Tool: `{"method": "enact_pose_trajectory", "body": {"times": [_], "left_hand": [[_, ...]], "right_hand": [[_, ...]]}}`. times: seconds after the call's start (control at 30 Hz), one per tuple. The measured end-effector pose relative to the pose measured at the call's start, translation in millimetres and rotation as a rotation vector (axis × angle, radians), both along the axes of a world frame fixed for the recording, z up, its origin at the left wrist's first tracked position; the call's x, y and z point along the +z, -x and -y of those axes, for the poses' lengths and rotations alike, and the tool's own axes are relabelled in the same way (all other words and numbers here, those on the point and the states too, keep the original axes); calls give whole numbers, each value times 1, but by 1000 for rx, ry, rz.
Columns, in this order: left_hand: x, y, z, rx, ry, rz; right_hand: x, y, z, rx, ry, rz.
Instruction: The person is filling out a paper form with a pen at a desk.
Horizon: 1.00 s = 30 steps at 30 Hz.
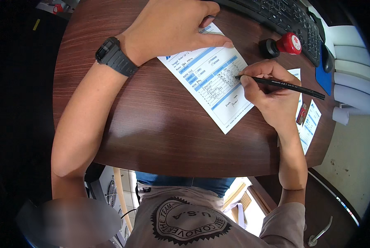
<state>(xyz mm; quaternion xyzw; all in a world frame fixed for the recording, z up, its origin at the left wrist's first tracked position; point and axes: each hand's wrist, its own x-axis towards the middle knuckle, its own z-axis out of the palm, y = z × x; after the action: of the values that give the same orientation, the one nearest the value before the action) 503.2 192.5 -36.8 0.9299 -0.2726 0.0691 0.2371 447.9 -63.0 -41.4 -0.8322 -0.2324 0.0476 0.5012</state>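
A printed order form (231,114) with blue bands lies slanted on the dark wood desk (172,136), bearing handwritten entries. My left hand (175,28) rests palm down over its upper part, thumb stretched across the paper and the fingertips partly out of sight. A black digital watch (116,57) is on that wrist. In my right hand (270,93) is a black fine-tip pen (287,84), gripped between thumb and fingers. The pen's tip meets the form at the right end of the handwritten rows, and the heel of this hand covers part of the sheet's right edge.
Beyond the form stands a red-topped self-inking stamp (287,43), beside a black keyboard (284,18). A black mouse (328,59) sits on a blue pad (324,77). Right of my right wrist lie another printed form (310,127) and a red USB stick (301,114). White rolls (354,86) stand past the desk.
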Motion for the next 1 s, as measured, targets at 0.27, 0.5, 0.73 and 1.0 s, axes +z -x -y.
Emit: {"method": "enact_pose_trajectory", "body": {"times": [0.27,0.5,0.73,1.0], "left_hand": [[-3,0,1,-14,10,80],[-3,0,-1,-17,16,69],[-4,-1,-1,-27,21,52],[-3,0,-1,-27,23,53]], "right_hand": [[-1,-1,1,11,-4,5],[0,0,0,-10,19,2],[-2,-2,1,10,0,22],[-2,-1,2,15,13,23]]}}
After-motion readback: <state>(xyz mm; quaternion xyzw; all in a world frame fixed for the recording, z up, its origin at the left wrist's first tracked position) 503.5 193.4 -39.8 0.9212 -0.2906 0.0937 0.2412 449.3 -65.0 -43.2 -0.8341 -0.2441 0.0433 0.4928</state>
